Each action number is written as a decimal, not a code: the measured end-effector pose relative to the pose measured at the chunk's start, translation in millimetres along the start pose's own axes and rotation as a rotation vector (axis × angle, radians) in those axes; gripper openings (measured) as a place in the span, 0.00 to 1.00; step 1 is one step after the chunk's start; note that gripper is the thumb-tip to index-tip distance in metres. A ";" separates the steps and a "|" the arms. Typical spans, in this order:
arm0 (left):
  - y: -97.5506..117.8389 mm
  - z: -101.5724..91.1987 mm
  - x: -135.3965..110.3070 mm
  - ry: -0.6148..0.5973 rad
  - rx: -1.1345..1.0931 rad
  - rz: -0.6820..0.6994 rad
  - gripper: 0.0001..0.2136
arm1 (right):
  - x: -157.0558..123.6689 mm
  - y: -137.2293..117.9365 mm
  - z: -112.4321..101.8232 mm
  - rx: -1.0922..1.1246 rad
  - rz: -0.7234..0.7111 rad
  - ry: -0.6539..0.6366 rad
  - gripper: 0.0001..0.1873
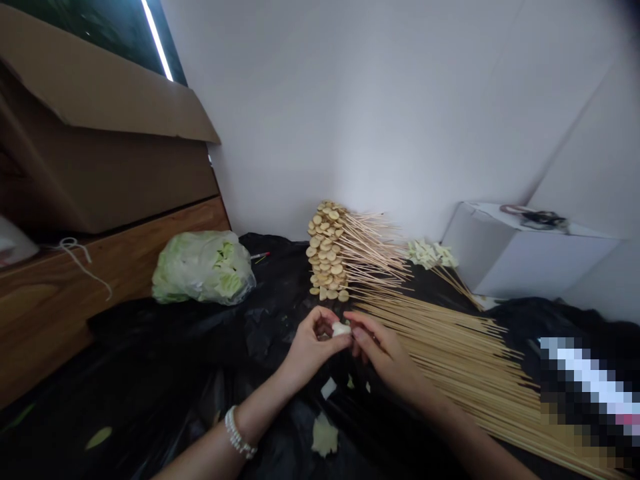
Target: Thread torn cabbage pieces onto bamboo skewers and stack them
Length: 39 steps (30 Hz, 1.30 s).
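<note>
We are holding a small white piece (341,329) between our left hand (310,343) and right hand (385,353), fingers of both pinching it above the counter (175,360); loaded skewers (327,250) are lying stacked, seemingly done, with many bare sticks (450,347) waiting beside them

Black sheet (200,373), pale green cabbage bag (203,267), tan skewers (450,353).
</note>
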State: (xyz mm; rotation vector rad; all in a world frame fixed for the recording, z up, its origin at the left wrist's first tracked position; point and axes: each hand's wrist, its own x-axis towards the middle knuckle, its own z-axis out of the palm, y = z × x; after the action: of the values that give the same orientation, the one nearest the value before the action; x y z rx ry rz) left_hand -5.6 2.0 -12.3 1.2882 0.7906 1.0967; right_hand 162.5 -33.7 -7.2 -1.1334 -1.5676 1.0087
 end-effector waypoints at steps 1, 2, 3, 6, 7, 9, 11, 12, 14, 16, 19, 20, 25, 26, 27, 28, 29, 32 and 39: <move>-1.0 -0.3 -0.5 0.009 0.099 0.052 0.19 | 0.0 1.2 1.2 0.029 0.027 -0.020 0.22; -1.5 -0.5 -1.3 0.021 0.193 0.105 0.18 | 0.2 2.2 2.3 0.059 0.050 -0.036 0.22; -1.4 -0.6 -2.6 0.032 0.279 0.155 0.17 | 0.6 3.0 3.2 0.091 0.070 -0.054 0.21; 2.2 -0.2 -7.3 0.041 0.446 0.278 0.17 | 2.7 4.2 3.7 0.172 0.092 -0.115 0.20; 3.9 0.2 -8.8 0.040 0.460 0.301 0.17 | 3.4 4.3 3.5 0.185 0.094 -0.131 0.20; 6.9 1.2 -10.6 0.033 0.449 0.321 0.18 | 4.4 3.7 3.1 0.193 0.093 -0.137 0.20; 9.1 2.1 -10.3 0.024 0.408 0.308 0.21 | 5.1 2.9 3.2 0.197 0.058 -0.102 0.19; 9.9 2.5 -9.3 0.025 0.370 0.283 0.23 | 5.4 2.6 3.4 0.199 0.031 -0.071 0.19; 10.8 2.9 -6.3 0.023 0.248 0.183 0.27 | 5.5 2.5 4.0 0.198 -0.021 -0.001 0.19; 10.9 2.6 -3.0 0.005 0.092 0.059 0.27 | 5.1 3.0 4.7 0.174 -0.050 0.055 0.17; 10.4 1.5 -0.5 -0.052 -0.055 -0.055 0.20 | 4.0 3.7 5.6 0.086 -0.094 0.096 0.15; 10.2 1.1 -0.5 -0.057 -0.072 -0.066 0.18 | 3.6 3.5 5.9 0.074 -0.102 0.098 0.14; 9.8 -0.1 -2.0 -0.027 -0.092 -0.072 0.14 | 3.5 1.6 5.2 0.247 -0.027 0.044 0.16; 9.9 -0.2 -1.9 -0.026 -0.093 -0.072 0.14 | 3.7 1.2 4.5 0.281 -0.005 0.029 0.17; 10.1 -0.3 -1.8 -0.025 -0.090 -0.072 0.13 | 3.8 0.7 3.6 0.308 0.016 0.016 0.17; 10.2 -0.3 -1.5 -0.025 -0.086 -0.073 0.13 | 3.9 0.2 2.7 0.330 0.035 0.004 0.18; 10.4 -0.4 -1.1 -0.025 -0.080 -0.076 0.13 | 4.0 -0.4 1.8 0.347 0.053 -0.005 0.18; 10.3 -0.3 -0.3 0.005 -0.065 -0.094 0.14 | 3.9 -1.8 0.1 0.378 0.094 -0.010 0.20; 7.6 0.9 -0.6 0.072 -0.304 -0.312 0.12 | 3.9 5.2 2.1 0.551 0.192 0.013 0.15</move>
State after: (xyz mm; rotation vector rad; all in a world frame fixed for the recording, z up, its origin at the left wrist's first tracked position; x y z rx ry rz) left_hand -6.4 0.6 -4.8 0.8425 0.8121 0.9704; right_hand 161.0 -28.9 -11.7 -0.9035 -1.0791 1.4460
